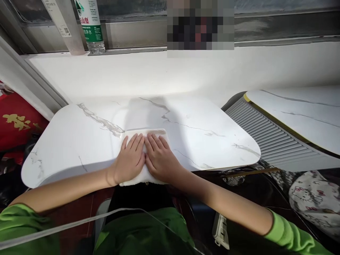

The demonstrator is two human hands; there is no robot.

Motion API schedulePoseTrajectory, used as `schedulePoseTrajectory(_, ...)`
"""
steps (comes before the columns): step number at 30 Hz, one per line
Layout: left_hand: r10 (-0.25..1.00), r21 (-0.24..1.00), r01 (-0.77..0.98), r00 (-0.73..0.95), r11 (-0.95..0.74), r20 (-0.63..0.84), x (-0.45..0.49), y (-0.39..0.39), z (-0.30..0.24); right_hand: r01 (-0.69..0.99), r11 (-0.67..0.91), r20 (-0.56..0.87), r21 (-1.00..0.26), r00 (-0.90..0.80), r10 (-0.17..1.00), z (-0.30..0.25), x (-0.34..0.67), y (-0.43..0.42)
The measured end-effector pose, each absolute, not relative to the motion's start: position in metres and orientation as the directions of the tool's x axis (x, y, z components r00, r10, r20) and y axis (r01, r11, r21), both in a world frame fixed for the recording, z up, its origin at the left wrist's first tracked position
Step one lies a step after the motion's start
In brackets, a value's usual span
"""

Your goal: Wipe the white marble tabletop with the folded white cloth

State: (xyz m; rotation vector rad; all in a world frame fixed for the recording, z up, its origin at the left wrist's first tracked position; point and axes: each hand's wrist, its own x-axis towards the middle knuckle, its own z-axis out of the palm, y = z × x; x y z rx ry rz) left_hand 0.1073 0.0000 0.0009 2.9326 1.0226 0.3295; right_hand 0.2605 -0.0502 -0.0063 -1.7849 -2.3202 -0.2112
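"Where is the white, fluffy, square cloth (146,176)?"
"Flat, at the front edge of the white marble-patterned table (212,148), under the unclenched left hand (130,159) and right hand (160,159)."
"Finished?"
"Spreading seems done; release, not yet."

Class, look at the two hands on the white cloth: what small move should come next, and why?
Probably slide the cloth a little toward the wall: the left hand and right hand lie flat on it, side by side, its near end reaches the front edge of the table, and more tabletop stretches beyond its far end.
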Motion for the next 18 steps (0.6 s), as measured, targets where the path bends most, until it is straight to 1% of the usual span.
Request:
schedulePoseTrajectory(4, 0.651, 0.114, 0.642, 0.737, -0.758, 0.18, 0.106, 0.013, -0.001, 0.957, 0.285, 0.251, -0.058, -0.263, 0.932, -0.007, 0.261, -0.031)
schedulePoseTrajectory(7, 0.677, 0.139, 0.663, 0.714, -0.736, 0.178, 0.109, 0.042, 0.0, 0.953, 0.285, 0.266, -0.101, -0.25, 0.931, -0.008, 0.264, 0.001)
schedulePoseTrajectory(12, 0.719, 0.182, 0.696, 0.679, -0.694, 0.148, 0.12, 0.122, -0.001, 0.962, 0.23, 0.272, -0.146, -0.185, 0.944, -0.008, 0.267, 0.08)
schedulePoseTrajectory(18, 0.731, 0.18, 0.709, 0.65, -0.682, 0.209, 0.137, 0.218, -0.008, 0.967, 0.2, 0.288, -0.156, -0.149, 0.946, -0.012, 0.274, 0.168)
